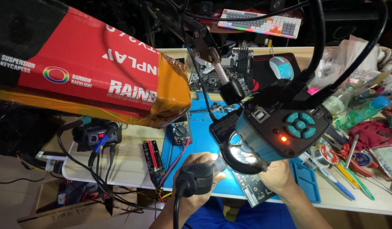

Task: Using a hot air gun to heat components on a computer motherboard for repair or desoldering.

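My left hand (191, 163) is wrapped around a black corded hand tool (200, 178), its tip pointing under the lit ring of a blue microscope camera head (280, 127). My right hand (278, 176) rests on a dark circuit board (259, 188) lying on the blue work mat (204, 142). The camera head hides the tool's tip and the spot on the board beneath it.
A long red and black box (90, 72) wrapped in tape hangs over the left. A multimeter (180, 131), a soldering station (94, 135), a black riser card (153, 159), a motherboard (230, 68), a mouse (281, 68), a keyboard (261, 22), bottles (361, 112) and hand tools (340, 169) crowd the bench.
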